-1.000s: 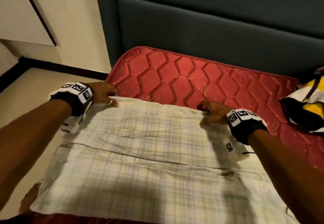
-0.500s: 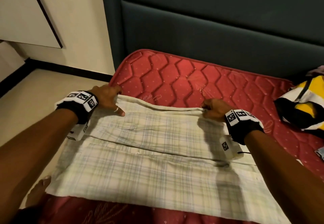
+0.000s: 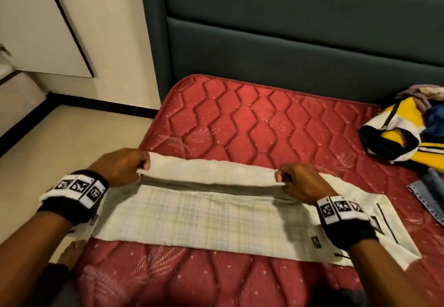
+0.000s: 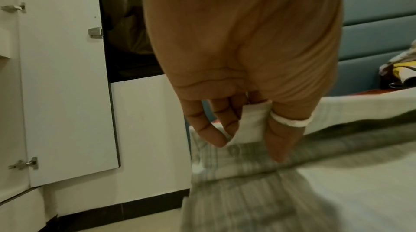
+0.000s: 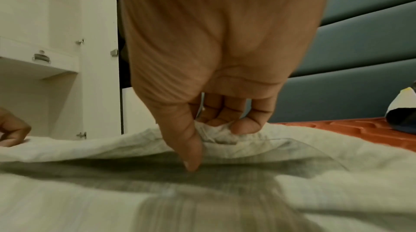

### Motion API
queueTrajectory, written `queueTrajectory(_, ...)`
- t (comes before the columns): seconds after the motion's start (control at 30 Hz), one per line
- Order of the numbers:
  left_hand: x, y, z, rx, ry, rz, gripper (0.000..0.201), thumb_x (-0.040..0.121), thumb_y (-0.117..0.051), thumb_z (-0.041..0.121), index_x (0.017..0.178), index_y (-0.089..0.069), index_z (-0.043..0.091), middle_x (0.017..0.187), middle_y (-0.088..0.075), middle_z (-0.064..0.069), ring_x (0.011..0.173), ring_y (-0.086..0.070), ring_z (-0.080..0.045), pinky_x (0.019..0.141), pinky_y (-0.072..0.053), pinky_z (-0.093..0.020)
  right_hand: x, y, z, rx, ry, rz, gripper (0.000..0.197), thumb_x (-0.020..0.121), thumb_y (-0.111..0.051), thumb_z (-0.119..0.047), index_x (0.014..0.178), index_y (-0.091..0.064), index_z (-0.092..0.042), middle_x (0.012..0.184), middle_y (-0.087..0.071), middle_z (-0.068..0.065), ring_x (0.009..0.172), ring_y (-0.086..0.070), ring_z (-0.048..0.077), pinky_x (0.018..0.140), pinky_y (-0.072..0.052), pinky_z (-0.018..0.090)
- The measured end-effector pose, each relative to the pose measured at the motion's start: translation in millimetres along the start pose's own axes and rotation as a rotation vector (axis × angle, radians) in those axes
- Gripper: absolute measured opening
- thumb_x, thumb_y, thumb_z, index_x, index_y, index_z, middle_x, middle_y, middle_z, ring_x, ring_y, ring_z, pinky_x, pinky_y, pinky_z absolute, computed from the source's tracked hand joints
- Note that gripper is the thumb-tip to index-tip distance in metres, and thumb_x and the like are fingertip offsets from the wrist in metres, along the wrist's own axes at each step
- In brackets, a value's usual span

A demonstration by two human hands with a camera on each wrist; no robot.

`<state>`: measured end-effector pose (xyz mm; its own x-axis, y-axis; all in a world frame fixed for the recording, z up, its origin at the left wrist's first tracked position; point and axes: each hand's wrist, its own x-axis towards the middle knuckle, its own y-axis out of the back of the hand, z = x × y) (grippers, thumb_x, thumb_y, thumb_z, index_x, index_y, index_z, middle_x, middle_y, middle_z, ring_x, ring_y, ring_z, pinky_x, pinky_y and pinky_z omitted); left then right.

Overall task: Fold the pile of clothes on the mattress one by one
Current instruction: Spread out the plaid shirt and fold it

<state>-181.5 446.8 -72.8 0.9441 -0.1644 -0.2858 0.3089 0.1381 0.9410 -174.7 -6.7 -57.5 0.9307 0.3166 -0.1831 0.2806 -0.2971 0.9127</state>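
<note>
A pale plaid shirt [image 3: 204, 220] lies flat across the near part of the red mattress [image 3: 240, 124]. Its far edge [image 3: 211, 174] is lifted off the bed and stretched between both hands. My left hand [image 3: 141, 165] pinches the left end of that edge, thumb under and fingers over, as the left wrist view shows at the shirt [image 4: 252, 124]. My right hand [image 3: 282, 179] pinches the right end; in the right wrist view the cloth [image 5: 213, 134] bunches between thumb and fingertips. The shirt's right end [image 3: 389, 230] extends past my right wrist.
A pile of clothes [image 3: 408, 134] with a yellow, white and black garment sits at the mattress's right edge, with denim [image 3: 430, 194] in front of it. A padded teal headboard [image 3: 288, 42] stands behind. A white cabinet [image 3: 48, 18] and bare floor [image 3: 60, 143] are at left.
Both hands have lifted the shirt's far edge and drawn it toward me over the rest of the shirt, so the visible shirt is now a narrower band.
</note>
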Motion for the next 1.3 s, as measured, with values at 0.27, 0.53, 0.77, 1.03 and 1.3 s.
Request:
queueTrajectory(0.27,-41,-14,21,0.407,0.134,0.060,0.029,0.098,-0.048,0.028,0.126,-0.054,0.027,0.128,-0.054,0.003,0.117,-0.051,-0.020,0.085,-0.046,-0.033,-30,-33,1,0.013,-0.057,-0.112,0.011,0.086,-0.066,-0.019,0.092,-0.071,-0.027,0.097,-0.070,-0.006,0.093,-0.067,0.015,0.080,-0.051,0.025)
queueTrajectory(0.53,18,-46,142,0.214,-0.262,0.061,0.058,0.103,-0.027,0.041,0.158,-0.011,0.034,0.167,-0.004,0.002,0.152,-0.010,-0.027,0.121,-0.017,-0.052,16,-83,-87,-0.154,-0.056,-0.013,0.056,0.103,-0.026,-0.049,0.155,-0.024,-0.027,0.164,-0.018,0.003,0.150,-0.017,0.031,0.116,-0.021,0.056)
queueTrajectory(0.77,32,-66,16,0.288,0.265,-0.102,0.060,0.097,-0.014,0.065,0.153,0.000,0.051,0.167,0.001,0.006,0.153,-0.003,-0.032,0.119,-0.004,-0.059,17,-95,-4,-0.149,-0.485,-0.143,0.064,0.098,-0.015,-0.065,0.156,0.002,-0.042,0.165,0.017,-0.009,0.151,0.020,0.027,0.112,0.016,0.065)
queueTrajectory(1.03,28,-25,-34,-0.464,0.443,0.257,0.040,0.086,-0.056,0.056,0.091,-0.070,0.020,0.074,-0.073,-0.006,0.080,-0.069,-0.030,0.078,-0.052,-0.039,8,-82,30,-0.075,-0.576,-0.106,0.064,0.100,-0.015,-0.061,0.157,0.005,-0.039,0.165,0.019,-0.003,0.151,0.021,0.022,0.113,0.010,0.068)
queueTrajectory(1.3,58,-20,-18,-0.483,0.573,0.082,0.051,0.080,-0.073,0.057,0.078,-0.071,0.006,0.066,-0.070,-0.011,0.067,-0.068,-0.031,0.063,-0.048,-0.030,8,-82,32,-0.063,-0.566,-0.077,0.064,0.100,-0.017,-0.061,0.157,0.002,-0.038,0.166,0.016,-0.002,0.151,0.020,0.023,0.114,0.009,0.067)
